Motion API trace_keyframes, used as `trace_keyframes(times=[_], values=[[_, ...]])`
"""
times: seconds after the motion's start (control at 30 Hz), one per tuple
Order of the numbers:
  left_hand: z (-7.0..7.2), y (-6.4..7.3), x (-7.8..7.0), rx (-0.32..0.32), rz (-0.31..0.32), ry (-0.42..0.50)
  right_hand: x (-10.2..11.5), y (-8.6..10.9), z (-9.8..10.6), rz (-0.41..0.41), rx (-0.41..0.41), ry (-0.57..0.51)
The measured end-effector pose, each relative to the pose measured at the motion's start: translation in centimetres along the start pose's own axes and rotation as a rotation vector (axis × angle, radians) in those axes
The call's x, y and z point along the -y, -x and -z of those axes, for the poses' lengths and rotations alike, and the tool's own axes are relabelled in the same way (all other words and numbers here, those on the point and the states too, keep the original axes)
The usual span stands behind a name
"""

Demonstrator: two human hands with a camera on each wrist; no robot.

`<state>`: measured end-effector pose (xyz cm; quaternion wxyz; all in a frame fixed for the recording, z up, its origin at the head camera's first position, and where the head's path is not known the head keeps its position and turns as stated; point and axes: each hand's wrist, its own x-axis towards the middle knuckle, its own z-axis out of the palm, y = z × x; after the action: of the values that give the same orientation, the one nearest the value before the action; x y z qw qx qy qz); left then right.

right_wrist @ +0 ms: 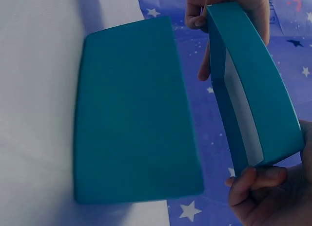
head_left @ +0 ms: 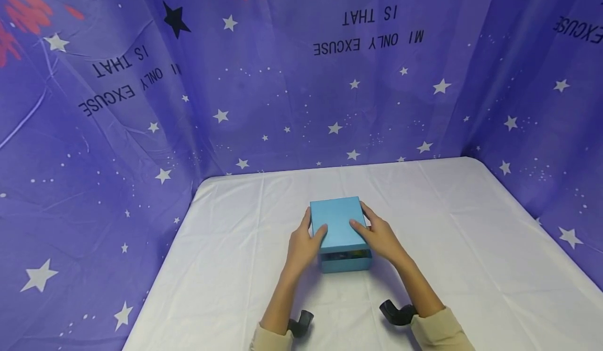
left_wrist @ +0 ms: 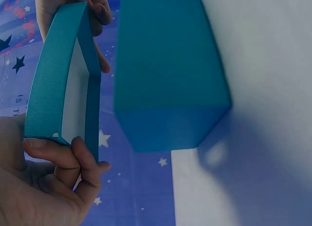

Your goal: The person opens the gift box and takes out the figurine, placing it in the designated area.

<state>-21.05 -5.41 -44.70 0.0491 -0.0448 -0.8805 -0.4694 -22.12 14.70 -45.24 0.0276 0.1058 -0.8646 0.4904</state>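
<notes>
Both hands hold a blue box lid (head_left: 336, 220) by its opposite sides, thumbs on its top. The left hand (head_left: 303, 245) grips the left side; the right hand (head_left: 383, 240) grips the right side. Below the lid, a matching blue box base (head_left: 346, 265) stands on the table, with a gap between the two. Through that gap a few small dark and greenish contents show, too unclear to name. In the left wrist view the lid (left_wrist: 51, 84) shows its pale inside, apart from the base (left_wrist: 170, 60). The right wrist view likewise has the lid (right_wrist: 263, 84) clear of the base (right_wrist: 134, 114).
A white cloth (head_left: 226, 257) covers the table under the box. Purple curtains (head_left: 292, 100) with stars and lettering hang behind and at both sides. Black curved wrist mounts (head_left: 397, 313) sit at each wrist, near the beige sleeves (head_left: 440, 331).
</notes>
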Motion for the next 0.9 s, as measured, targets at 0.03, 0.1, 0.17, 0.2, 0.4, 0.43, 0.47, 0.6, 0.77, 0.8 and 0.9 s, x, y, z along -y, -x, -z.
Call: trace_keyframes(times=[0.03,0.1,0.17,0.2,0.4,0.43,0.47,0.6,0.77,0.8,0.9], values=[[0.2,0.0,-0.1,-0.002,-0.001,0.000,0.2,-0.1,0.0,0.009,0.004,0.005],[0.7,-0.1,-0.2,-0.006,-0.001,-0.003,0.5,-0.3,-0.1,0.033,0.011,0.027],[1.1,-0.3,-0.4,-0.014,-0.005,-0.014,1.0,-0.6,-0.2,0.058,0.019,0.062],[1.3,-0.4,-0.4,-0.018,-0.007,-0.023,1.2,-0.8,-0.2,0.069,0.024,0.076],[3.0,-1.2,-0.5,-0.050,0.007,-0.063,2.5,-2.0,-0.8,0.118,0.048,0.116],[3.3,-1.2,-0.5,-0.057,0.011,-0.067,2.7,-2.2,-1.0,0.122,0.052,0.118],[3.7,-1.3,-0.5,-0.062,0.018,-0.069,2.9,-2.3,-1.2,0.123,0.057,0.118],[4.8,-1.3,-0.4,-0.071,0.036,-0.092,3.5,-2.8,-1.9,0.113,0.067,0.114],[5.8,-1.1,-0.2,-0.072,0.012,-0.190,3.8,-3.1,-2.8,0.103,0.069,0.124],[6.0,-1.1,-0.2,-0.071,0.003,-0.216,3.9,-3.2,-2.9,0.105,0.067,0.128],[6.5,-1.0,-0.2,-0.070,-0.021,-0.274,4.3,-3.3,-3.2,0.105,0.058,0.148]])
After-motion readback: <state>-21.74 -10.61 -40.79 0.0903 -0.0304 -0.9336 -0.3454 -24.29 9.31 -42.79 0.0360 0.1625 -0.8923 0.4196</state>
